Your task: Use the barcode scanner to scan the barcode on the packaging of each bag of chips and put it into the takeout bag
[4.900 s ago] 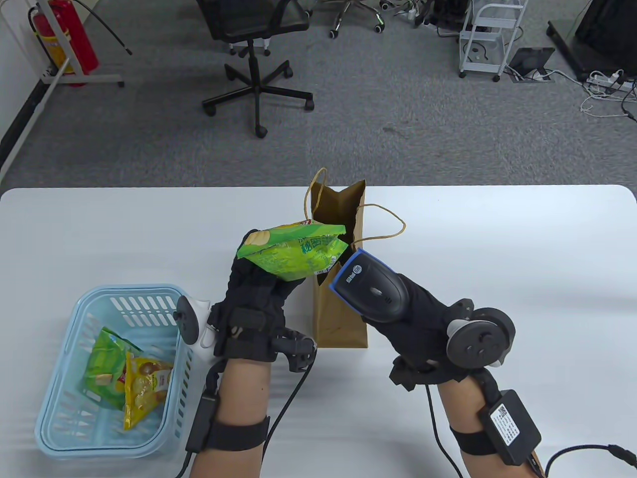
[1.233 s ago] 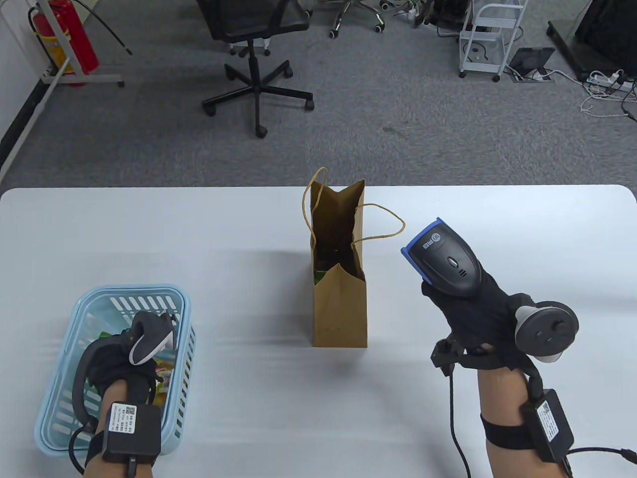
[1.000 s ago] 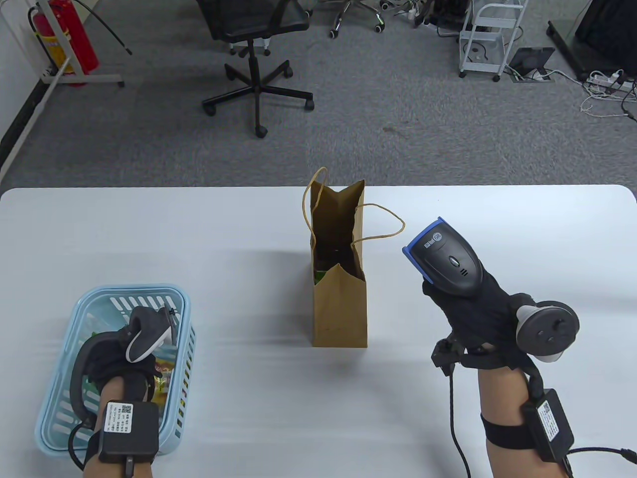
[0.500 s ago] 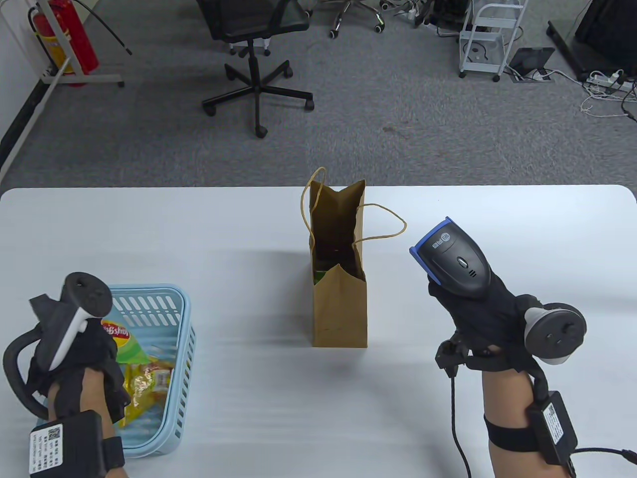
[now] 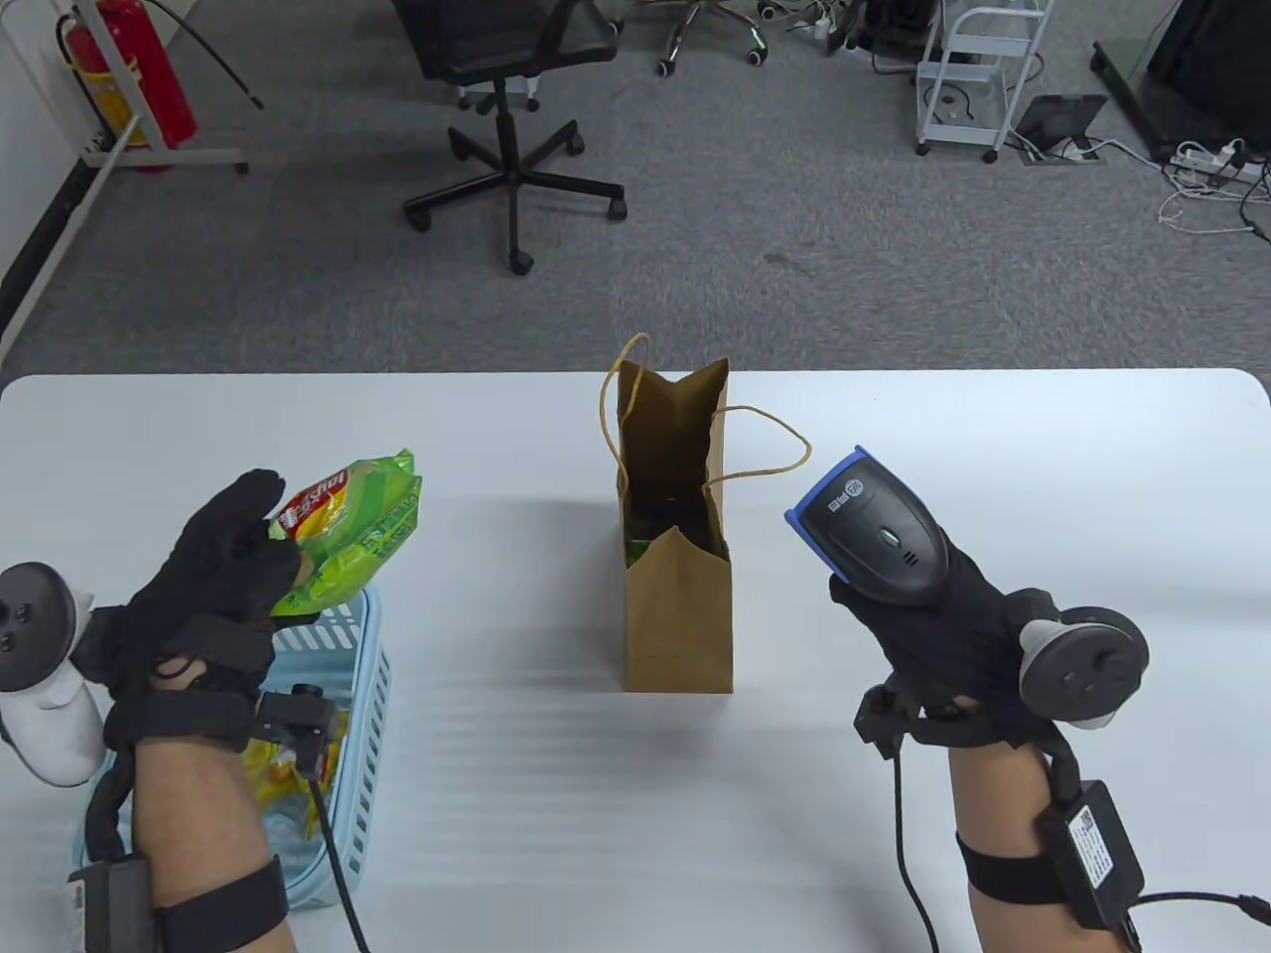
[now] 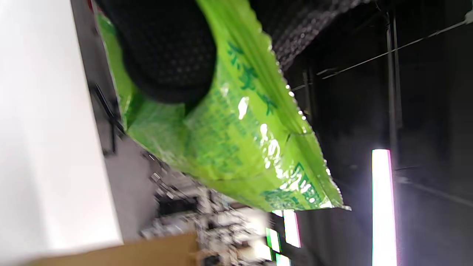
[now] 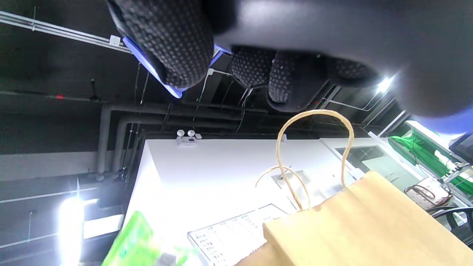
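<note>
My left hand [image 5: 223,576] grips a green chip bag [image 5: 348,526] and holds it in the air above the blue basket [image 5: 362,645], left of the paper bag. In the left wrist view my fingers [image 6: 166,55] curl round that green bag [image 6: 229,147]. My right hand [image 5: 943,635] grips the black and blue barcode scanner [image 5: 869,531], its head pointing up and left toward the brown takeout bag [image 5: 675,596]. The takeout bag stands upright and open at the table's middle, with a green packet just visible inside. In the right wrist view my fingers [image 7: 177,44] wrap the scanner above the takeout bag [image 7: 362,221].
A yellow chip bag [image 5: 273,769] lies in the basket, mostly hidden by my left forearm. The white table [image 5: 1043,476] ends at its far edge, with grey carpet beyond. An office chair [image 5: 506,109], a red extinguisher [image 5: 144,69] and a white cart [image 5: 978,69] stand on the floor.
My left hand has lifted a green chip bag out of the basket and turned palm-up toward the middle. My right hand with the scanner has shifted slightly left.
</note>
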### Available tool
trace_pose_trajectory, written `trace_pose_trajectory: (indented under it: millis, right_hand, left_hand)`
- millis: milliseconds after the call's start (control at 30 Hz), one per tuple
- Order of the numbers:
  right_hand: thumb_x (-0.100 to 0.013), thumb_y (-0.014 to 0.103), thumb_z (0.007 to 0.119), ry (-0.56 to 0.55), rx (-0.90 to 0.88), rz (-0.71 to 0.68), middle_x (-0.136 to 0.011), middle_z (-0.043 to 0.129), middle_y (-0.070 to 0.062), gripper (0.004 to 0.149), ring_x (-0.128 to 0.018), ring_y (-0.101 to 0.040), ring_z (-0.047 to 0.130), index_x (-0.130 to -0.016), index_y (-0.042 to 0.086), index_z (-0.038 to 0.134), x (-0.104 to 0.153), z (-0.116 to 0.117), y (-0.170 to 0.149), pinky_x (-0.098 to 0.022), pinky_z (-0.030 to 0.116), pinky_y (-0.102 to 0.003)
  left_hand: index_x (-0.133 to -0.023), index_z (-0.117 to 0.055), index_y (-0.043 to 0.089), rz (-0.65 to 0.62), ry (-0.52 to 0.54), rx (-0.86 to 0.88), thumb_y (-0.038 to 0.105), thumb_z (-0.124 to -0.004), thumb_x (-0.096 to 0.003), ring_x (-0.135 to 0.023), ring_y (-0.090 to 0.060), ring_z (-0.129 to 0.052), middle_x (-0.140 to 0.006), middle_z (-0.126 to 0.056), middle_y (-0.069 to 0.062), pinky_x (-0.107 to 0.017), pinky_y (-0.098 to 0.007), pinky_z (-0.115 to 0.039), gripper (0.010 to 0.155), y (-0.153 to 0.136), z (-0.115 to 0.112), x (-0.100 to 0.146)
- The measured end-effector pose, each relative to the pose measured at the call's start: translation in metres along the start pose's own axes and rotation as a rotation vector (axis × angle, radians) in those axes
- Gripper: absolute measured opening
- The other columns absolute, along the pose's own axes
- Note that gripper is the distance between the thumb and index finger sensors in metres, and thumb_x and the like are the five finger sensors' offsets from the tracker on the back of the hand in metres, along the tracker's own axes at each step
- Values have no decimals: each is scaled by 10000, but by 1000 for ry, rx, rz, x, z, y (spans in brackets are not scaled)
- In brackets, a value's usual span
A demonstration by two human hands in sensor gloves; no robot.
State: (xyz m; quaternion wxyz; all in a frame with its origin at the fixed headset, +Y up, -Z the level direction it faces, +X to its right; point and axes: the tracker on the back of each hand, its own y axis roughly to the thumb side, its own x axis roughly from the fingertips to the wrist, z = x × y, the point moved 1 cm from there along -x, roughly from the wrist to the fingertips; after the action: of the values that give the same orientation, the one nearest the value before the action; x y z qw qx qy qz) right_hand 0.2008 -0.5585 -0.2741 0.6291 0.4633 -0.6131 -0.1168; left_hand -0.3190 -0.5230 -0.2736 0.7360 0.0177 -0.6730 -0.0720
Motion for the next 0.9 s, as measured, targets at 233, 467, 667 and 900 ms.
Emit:
trace_pose_trajectory:
  millis: [233,467,667,900]
  right_hand:
    - [-561,334,853,84,72,-63,-863,862,-194,596,-655,-366,1003,-1009,-10,663,-1,15,13,-515,824,-571]
    - [-554,333,863,173,119,-130,-873,865,-177,594,-672,-359,1003,-1015,14,667,0,29,20,-535,821,-572]
    - [-548,331,868,183,201,-173,-878,865,-169,593,-684,-354,1001,-1016,26,669,1,31,25,-546,819,-574]
    - [-545,330,872,192,236,-182,-875,867,-167,589,-684,-351,1003,-1012,28,677,0,35,24,-548,819,-573]
  left_hand:
    - [-1077,-679,130,-85,-193,268,184,-781,-527,-575,-268,-955,-856,-778,-175,-361,-287,-960,562,-11,-67,-9]
    - [-1075,-673,124,-187,-331,378,189,-768,-532,-577,-260,-949,-859,-764,-176,-360,-271,-961,555,-19,-134,-10]
    - [-1074,-672,127,-211,-355,484,194,-764,-536,-582,-257,-949,-863,-761,-171,-363,-267,-960,549,-44,-154,-11]
    - [-1069,-676,129,-199,-373,486,197,-765,-540,-585,-255,-949,-866,-759,-170,-364,-262,-960,541,-53,-160,-12]
